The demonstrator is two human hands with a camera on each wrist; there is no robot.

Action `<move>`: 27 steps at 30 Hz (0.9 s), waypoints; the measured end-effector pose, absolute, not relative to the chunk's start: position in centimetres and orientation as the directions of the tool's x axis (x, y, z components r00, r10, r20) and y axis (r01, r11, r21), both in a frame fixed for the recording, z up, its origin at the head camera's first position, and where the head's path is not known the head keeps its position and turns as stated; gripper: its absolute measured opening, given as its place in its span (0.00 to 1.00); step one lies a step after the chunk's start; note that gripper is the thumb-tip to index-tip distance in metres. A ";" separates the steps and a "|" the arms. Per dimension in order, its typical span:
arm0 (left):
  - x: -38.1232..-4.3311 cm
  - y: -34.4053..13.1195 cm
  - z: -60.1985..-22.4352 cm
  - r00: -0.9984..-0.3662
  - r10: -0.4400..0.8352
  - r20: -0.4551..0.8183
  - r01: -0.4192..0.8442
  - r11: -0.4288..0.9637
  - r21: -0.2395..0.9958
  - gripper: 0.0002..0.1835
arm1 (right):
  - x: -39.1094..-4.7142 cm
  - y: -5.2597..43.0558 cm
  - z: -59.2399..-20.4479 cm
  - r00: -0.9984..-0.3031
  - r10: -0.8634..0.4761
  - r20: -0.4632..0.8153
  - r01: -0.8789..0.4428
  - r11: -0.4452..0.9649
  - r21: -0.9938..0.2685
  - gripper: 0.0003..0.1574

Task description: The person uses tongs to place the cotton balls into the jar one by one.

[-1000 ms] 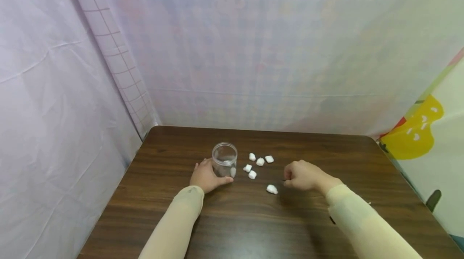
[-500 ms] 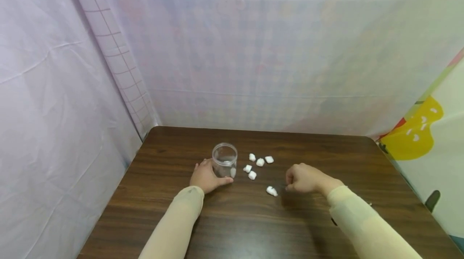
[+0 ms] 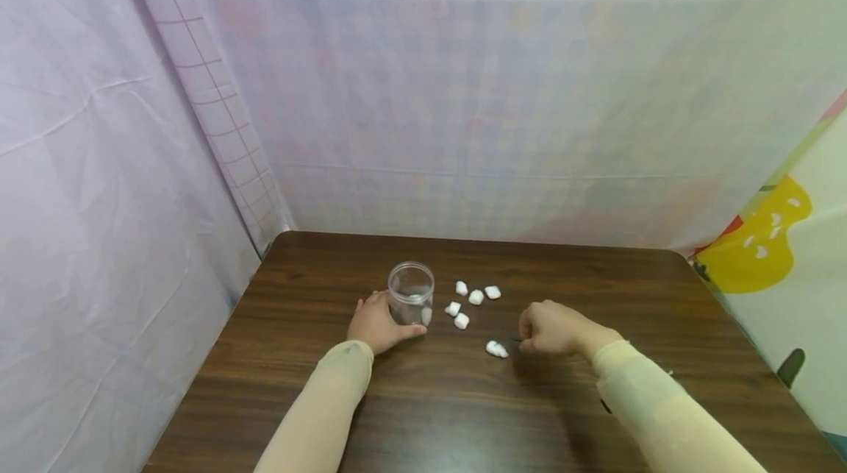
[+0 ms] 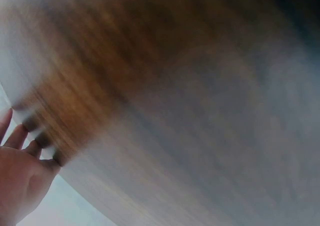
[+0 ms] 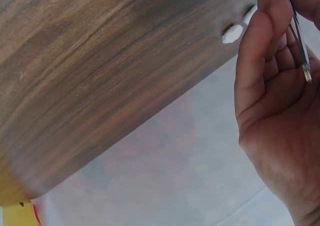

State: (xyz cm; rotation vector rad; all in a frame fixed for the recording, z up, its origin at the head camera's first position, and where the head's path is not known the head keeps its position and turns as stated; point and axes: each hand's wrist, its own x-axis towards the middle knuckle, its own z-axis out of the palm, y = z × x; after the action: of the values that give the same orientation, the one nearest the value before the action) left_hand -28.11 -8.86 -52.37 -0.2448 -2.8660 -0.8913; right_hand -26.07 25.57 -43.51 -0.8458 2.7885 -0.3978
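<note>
My left hand (image 3: 377, 324) holds a clear plastic jar (image 3: 411, 289) from its left side, thumb across the front near the base. The jar stands upright with its mouth uncovered, and a white piece shows through its lower right wall. In the left wrist view only part of the left hand (image 4: 25, 181) appears, without the jar. Between thumb and fingers, my right hand (image 3: 556, 327) pinches thin metal tweezers (image 5: 301, 48). Their dark tips point left, just short of a stretched cotton ball (image 3: 496, 349). The fingers largely hide the tweezers in the head view.
Several more white cotton balls (image 3: 462, 321) lie in a loose group right of the jar. Everything stands on a dark wood-grain table (image 3: 437, 399). A pale curtain (image 3: 463, 105) hangs behind its far edge, with another cloth along the left.
My right hand has shifted slightly towards me. The nearest cotton ball has moved a little the same way. The left hand and the jar have kept their place.
</note>
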 end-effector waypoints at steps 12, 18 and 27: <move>-28.0 -8.9 -52.2 -0.978 0.127 0.168 0.200 0.811 0.550 0.48 | -26.1 25.3 -43.9 -0.807 -0.586 -0.068 -0.544 0.783 -0.301 0.12; -28.0 -8.9 -52.2 -0.978 0.128 0.167 0.199 0.817 0.542 0.49 | -26.4 25.1 -43.8 -0.799 -0.597 -0.070 -0.553 0.776 -0.305 0.12; -28.2 -8.9 -52.4 -0.977 0.127 0.174 0.202 0.820 0.536 0.48 | -27.0 24.8 -42.4 -0.801 -0.598 -0.040 -0.560 0.771 -0.302 0.10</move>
State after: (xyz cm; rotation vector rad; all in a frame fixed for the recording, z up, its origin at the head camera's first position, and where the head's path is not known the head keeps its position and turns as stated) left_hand -28.17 -8.89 -52.38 -0.2610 -2.8715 -0.8671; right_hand -26.98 24.83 -42.37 -0.9296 2.8296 -0.4184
